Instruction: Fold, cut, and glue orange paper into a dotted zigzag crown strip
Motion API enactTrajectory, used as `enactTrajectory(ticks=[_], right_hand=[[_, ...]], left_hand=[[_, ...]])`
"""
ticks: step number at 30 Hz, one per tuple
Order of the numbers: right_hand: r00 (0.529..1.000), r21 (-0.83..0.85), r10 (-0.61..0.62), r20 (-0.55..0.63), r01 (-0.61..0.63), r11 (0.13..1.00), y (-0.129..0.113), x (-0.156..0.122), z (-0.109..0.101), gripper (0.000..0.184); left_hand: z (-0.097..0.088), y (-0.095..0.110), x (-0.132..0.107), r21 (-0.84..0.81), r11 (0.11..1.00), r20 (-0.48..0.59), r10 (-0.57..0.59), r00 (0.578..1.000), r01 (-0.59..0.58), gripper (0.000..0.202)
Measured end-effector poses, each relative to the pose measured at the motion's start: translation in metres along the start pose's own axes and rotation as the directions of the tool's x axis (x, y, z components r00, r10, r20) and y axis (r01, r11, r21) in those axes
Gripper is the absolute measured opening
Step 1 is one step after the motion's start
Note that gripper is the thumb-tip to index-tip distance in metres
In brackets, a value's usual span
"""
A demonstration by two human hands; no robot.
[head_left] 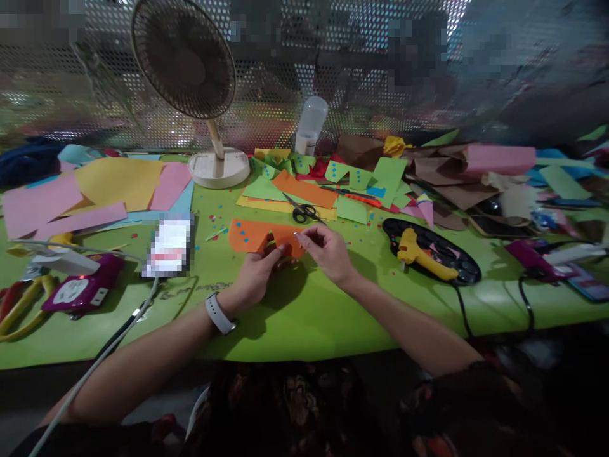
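My left hand (259, 273), with a white watch on its wrist, pinches the near edge of an orange paper piece (252, 233) dotted with small blue bits. My right hand (326, 251) is closed on the same orange paper at its right end, fingers curled. The paper lies low over the green table (304, 317). Black scissors (304, 212) lie just behind the paper.
A yellow glue gun (421, 254) rests on a black oval tray (464, 270) to the right. A fan (190, 70) stands at the back left, with a plastic bottle (311, 124) beside it. Coloured paper sheets (118, 181) cover the back. A purple power strip (80, 292) and cables lie left.
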State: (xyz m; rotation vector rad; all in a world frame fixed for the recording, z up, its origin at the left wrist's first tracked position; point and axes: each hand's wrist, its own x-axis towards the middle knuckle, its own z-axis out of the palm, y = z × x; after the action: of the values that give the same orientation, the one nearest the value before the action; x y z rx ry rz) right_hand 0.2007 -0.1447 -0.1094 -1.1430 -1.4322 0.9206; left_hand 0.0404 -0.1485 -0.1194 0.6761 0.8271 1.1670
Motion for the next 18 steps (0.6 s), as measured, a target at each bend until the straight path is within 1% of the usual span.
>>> enactTrajectory(ticks=[3,6,8,10,12,16,18], right_hand=[[0.997,-0.090,-0.078,-0.029,0.075,0.993,0.0026,0.0018,0.0036,0.022],[0.975,-0.179,-0.207,-0.075,0.191,0.965,0.0044,0.0042,0.0056,0.015],[0.965,-0.235,-0.250,-0.077,0.226,0.945,0.0046,0.0051,0.0062,0.014],[0.963,-0.291,-0.263,-0.061,0.235,0.927,0.0050,0.0053,0.0064,0.014],[0.962,-0.338,-0.270,-0.041,0.241,0.910,0.0057,0.0051,0.0064,0.015],[0.966,-0.391,-0.257,-0.026,0.227,0.892,0.0059,0.0049,0.0061,0.016],[0.969,-0.389,-0.247,-0.021,0.219,0.895,0.0049,0.0052,0.0060,0.016]], left_hand=[[0.0027,-0.0045,-0.0044,0.008,1.000,0.048,-0.008,0.999,0.008,0.035],[0.0026,-0.0066,-0.0049,0.020,1.000,0.081,-0.018,0.997,0.017,0.033],[0.0016,-0.0078,-0.0039,0.017,1.000,0.098,-0.015,0.995,0.013,0.031],[0.0007,-0.0093,-0.0028,0.007,1.000,0.108,-0.021,0.994,0.021,0.028],[0.0004,-0.0106,-0.0021,-0.010,0.999,0.097,-0.044,0.994,0.045,0.025],[0.0018,-0.0096,-0.0029,-0.074,0.993,0.018,-0.091,0.996,0.092,0.012],[0.0029,-0.0076,-0.0041,-0.084,0.992,-0.001,-0.092,0.996,0.091,0.013]])
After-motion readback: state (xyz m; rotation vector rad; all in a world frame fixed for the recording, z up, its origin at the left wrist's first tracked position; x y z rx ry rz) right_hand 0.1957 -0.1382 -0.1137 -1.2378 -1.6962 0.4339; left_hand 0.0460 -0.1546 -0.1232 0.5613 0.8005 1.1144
